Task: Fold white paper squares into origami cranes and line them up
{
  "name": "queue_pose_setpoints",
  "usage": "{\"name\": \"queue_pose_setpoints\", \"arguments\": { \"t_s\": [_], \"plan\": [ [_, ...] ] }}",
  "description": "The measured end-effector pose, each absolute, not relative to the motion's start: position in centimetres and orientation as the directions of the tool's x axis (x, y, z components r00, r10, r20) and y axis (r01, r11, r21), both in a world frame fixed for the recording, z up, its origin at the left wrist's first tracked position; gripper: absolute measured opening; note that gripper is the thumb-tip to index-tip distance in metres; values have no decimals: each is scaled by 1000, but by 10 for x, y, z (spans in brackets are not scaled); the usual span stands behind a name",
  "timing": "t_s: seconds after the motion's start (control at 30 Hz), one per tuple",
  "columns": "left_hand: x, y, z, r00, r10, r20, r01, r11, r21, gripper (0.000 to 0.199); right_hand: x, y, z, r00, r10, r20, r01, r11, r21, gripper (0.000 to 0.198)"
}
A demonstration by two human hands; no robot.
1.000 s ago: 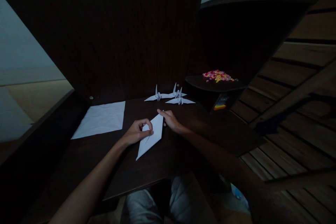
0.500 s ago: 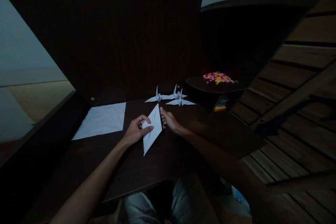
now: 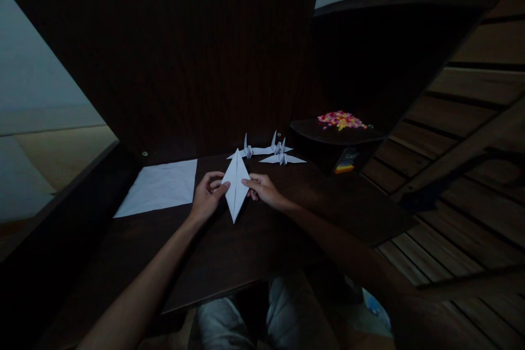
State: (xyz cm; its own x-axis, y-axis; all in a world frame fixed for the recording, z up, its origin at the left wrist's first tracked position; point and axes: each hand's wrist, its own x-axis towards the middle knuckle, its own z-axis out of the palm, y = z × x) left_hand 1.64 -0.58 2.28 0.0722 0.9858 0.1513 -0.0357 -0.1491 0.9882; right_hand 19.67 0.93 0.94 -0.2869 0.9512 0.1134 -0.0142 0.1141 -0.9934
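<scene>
A white folded paper diamond stands nearly upright in front of me, a crease running down its middle. My left hand pinches its left corner, thumb on the near face and fingers behind. On the opposite corner, my right hand grips it the same way, with its thumb in front. Just behind the diamond's top tip are white paper cranes: one at the left, partly covered by the diamond, and two close together at the right, the nearer crane overlapping the farther crane.
A flat, creased white paper sheet lies to the left on the dark desk. Small pink, red and yellow pieces are heaped on a corner shelf at the right. Below that shelf stands a small box with a yellow stripe.
The paper diamond has turned from a tilt to nearly straight and moved slightly away from me. My right hand has taken hold of its right corner; my left hand has shifted to the left corner.
</scene>
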Motion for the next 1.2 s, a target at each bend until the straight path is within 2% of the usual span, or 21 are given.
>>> {"name": "queue_pose_setpoints", "arguments": {
  "t_s": [0.2, 0.37, 0.5, 0.67, 0.87, 1.03, 1.2],
  "plan": [
    [14, -3, 19, 41, 991, 130, -30, -129, 991, 48, 193, 8, 6, -209, 961, 182, -66, 172, -983, 27],
    [16, -1, 16, -26, 985, 173, -10, -173, 985, 41, 192, 10, 3, -101, 959, 265, -89, 257, -962, 38],
    [14, 0, 13, -79, 976, 203, 98, -195, 976, 36, 193, 12, 0, -50, 956, 289, 11, 290, -957, 28],
    [10, 4, 6, -49, 992, 120, 177, -109, 978, 36, 196, 10, -2, -69, 967, 246, 201, 255, -946, 19],
    [5, 9, -1, -40, 988, 151, 356, -127, 926, 29, 199, 7, 5, -98, 914, 394, 528, 383, -758, 14],
    [4, 8, -3, 10, 989, 145, 453, -134, 882, 27, 198, 8, 4, -105, 940, 325, 489, 334, -806, 10],
    [8, 5, -1, 46, 991, 128, 423, -135, 896, 20, 199, 10, -2, -99, 951, 293, 454, 305, -837, 19]
  ]
}}
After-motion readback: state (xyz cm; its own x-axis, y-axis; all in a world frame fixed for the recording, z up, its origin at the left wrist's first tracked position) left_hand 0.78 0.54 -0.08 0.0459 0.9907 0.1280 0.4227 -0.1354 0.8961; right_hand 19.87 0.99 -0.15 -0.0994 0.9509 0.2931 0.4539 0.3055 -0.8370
